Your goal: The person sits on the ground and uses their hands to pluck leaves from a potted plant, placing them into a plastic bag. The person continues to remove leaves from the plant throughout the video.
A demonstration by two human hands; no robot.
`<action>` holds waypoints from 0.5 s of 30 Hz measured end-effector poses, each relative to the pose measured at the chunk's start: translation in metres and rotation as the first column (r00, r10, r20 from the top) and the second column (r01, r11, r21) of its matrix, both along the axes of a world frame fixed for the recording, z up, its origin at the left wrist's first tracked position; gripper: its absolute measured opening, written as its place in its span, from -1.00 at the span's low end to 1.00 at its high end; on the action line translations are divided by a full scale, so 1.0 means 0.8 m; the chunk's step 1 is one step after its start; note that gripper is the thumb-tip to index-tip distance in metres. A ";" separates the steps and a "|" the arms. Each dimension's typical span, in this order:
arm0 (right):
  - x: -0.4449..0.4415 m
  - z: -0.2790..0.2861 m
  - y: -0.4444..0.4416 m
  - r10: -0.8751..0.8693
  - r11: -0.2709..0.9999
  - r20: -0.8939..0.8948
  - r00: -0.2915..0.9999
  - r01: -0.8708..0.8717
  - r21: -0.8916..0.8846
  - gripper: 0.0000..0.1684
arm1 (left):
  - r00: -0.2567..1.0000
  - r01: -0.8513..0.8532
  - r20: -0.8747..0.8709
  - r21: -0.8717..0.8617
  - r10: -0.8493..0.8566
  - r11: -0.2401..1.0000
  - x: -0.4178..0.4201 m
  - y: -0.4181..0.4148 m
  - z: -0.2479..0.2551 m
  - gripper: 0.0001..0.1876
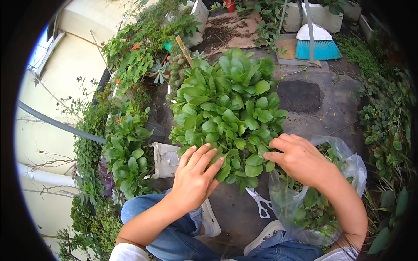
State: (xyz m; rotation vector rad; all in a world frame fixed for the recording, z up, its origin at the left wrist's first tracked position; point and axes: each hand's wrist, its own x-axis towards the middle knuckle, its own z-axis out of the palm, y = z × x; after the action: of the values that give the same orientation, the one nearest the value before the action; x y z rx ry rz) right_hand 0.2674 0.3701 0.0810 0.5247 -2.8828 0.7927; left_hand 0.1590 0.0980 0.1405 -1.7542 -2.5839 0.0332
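A dense, bushy succulent plant (225, 114) with broad green scalloped leaves stands before me. My left hand (196, 176) rests palm down at its near left edge, fingers a little apart over the leaves. At the near right edge, my right hand (295, 158) has bent fingers touching the leaves; whether a leaf is pinched between them is hidden. Beneath my right forearm sits a clear plastic bag (352, 169) holding cut leafy greens (315, 202). White-handled scissors (261, 202) lie on the ground between the plant and my right shoe. The plant's base is hidden by foliage.
A white container (166, 160) stands left of the plant, near more succulents (129, 156). Cacti (178, 70) and an agave-like rosette (160, 71) grow beyond. A blue-bristled broom (316, 44) is at the back right. A grey pipe (62, 122) crosses the left wall.
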 end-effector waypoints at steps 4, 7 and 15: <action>-0.006 0.023 -0.003 -0.008 0.998 -0.139 0.990 0.016 0.056 -0.62 | 1.000 0.017 0.000 -0.022 -0.017 1.000 0.003 0.001 0.002 -0.38; -0.023 0.038 -0.018 -0.003 0.987 -0.324 0.946 -0.050 -0.155 -0.69 | 1.000 0.031 0.003 -0.018 -0.031 0.999 0.008 0.002 0.000 -0.38; -0.089 0.025 -0.082 -0.048 0.974 0.163 0.986 0.082 -0.212 -0.75 | 1.000 0.024 0.018 -0.003 -0.024 1.000 0.014 0.001 -0.008 -0.43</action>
State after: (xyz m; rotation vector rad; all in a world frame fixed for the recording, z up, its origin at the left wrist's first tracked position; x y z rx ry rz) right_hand 0.1962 0.3043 0.1010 0.3553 -2.8813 1.1714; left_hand 0.1701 0.0986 0.1344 -1.7939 -2.5763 0.0209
